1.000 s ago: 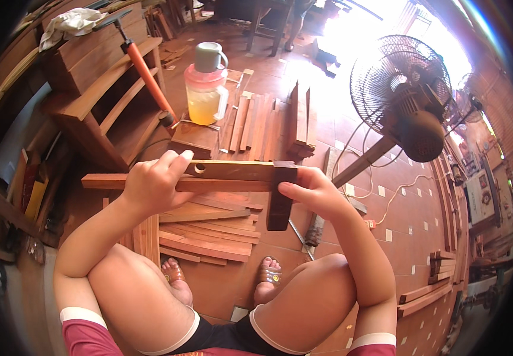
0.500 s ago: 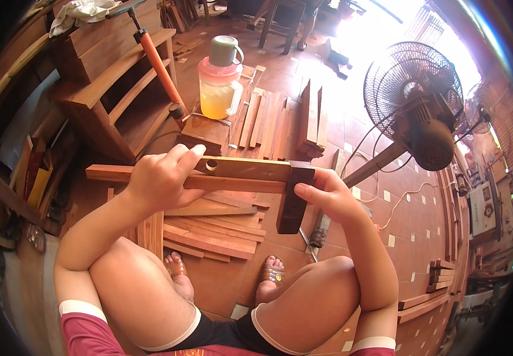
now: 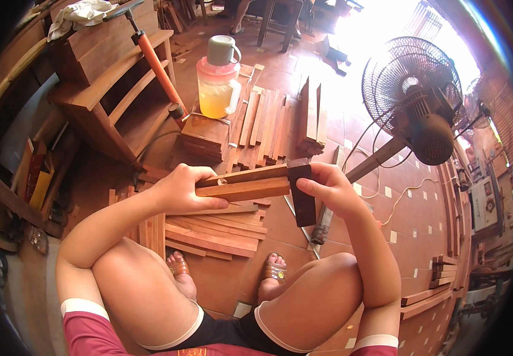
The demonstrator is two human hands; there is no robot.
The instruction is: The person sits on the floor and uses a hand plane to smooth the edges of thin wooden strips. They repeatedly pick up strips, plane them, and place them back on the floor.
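Between my two hands I see a reddish-brown wooden strip (image 3: 250, 190) lying alongside the blade of a try square (image 3: 259, 174), which has a hole near its left end. The square's dark stock (image 3: 302, 202) stands across the strip's right end. My left hand (image 3: 182, 188) pinches the strip's left portion between thumb and fingers, its fingertips close to the blade's holed end. At the stock, my right hand (image 3: 332, 188) grips its upper part, thumb on the near face. Whether the strip's end touches the stock is hard to tell.
Below my hands lie stacked wooden strips (image 3: 215, 234). Beyond are more strips (image 3: 262, 124), a jug (image 3: 213, 89) of yellow liquid on a wooden block (image 3: 203, 137), and an orange hand pump (image 3: 160, 74). A fan (image 3: 413, 89) stands right; a wooden cabinet (image 3: 99, 113) left.
My left hand has shifted right and slightly down. The strip's long end no longer sticks out left of it, and the strip has turned. My right hand still holds the stock.
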